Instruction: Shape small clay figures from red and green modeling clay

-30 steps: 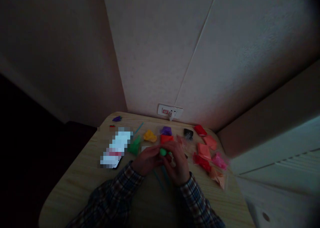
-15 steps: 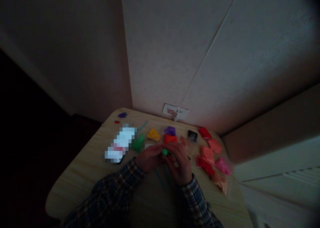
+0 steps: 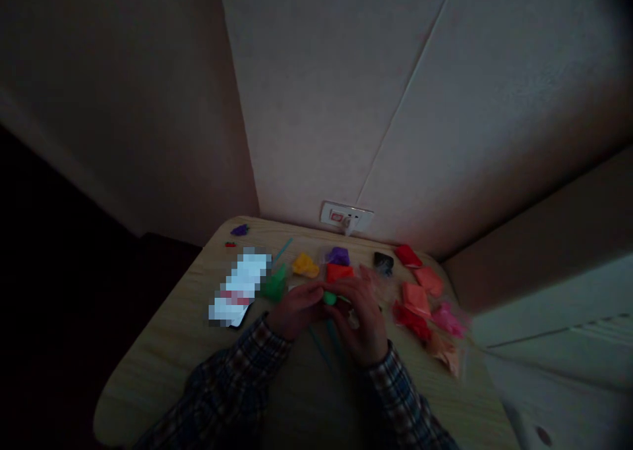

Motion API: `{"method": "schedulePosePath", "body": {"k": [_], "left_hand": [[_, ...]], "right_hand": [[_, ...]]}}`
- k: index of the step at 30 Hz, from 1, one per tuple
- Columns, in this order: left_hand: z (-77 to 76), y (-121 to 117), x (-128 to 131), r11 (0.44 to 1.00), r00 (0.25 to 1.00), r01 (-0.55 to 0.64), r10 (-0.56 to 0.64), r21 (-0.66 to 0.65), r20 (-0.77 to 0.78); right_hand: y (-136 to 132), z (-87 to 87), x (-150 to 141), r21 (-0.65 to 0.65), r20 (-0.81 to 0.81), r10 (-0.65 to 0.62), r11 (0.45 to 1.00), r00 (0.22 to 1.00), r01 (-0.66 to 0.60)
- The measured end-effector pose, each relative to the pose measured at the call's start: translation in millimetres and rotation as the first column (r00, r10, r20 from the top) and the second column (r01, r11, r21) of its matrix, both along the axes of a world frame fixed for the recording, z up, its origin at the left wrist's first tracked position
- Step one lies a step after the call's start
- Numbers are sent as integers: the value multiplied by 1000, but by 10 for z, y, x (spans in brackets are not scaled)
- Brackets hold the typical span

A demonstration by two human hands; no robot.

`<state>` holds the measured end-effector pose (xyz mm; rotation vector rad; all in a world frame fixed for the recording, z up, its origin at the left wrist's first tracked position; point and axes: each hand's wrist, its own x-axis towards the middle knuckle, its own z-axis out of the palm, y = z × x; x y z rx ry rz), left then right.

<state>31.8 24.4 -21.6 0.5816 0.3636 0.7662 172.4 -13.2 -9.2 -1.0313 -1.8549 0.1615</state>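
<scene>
Between my two hands sits a small lump of green modelling clay, above the middle of the wooden table. My left hand grips it from the left, fingers closed. From the right, my right hand pinches it with thumb and curled fingers. Parts of the lump are covered by the fingertips. Just beyond the hands lie an orange-red clay packet and a purple clay packet. A green packet and a yellow clay piece rest to the left of them.
A lit phone lies at the left. Behind it are a small purple shape and a tiny red one. Several red, pink and peach packets and a black packet lie right. A wall socket holds a plug.
The green lump has shifted slightly right with both hands and looks a little flatter between the fingers. The whole view has also moved slightly.
</scene>
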Motion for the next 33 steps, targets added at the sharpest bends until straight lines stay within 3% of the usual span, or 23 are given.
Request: {"method": "schedulePosePath", "body": {"k": [14, 20, 28, 33], "left_hand": [[8, -7, -21, 996, 997, 40, -35, 76, -66], [-27, 7, -14, 985, 991, 23, 0, 174, -132], [63, -24, -13, 993, 993, -6, 21, 119, -120], [38, -6, -13, 997, 990, -15, 25, 74, -142]], "right_hand": [[-2, 34, -49, 17, -51, 45, 999, 998, -44], [13, 22, -61, 35, -34, 67, 997, 997, -66], [36, -18, -43, 30, -36, 59, 998, 998, -58], [36, -55, -38, 17, -29, -17, 1000, 999, 17]]}}
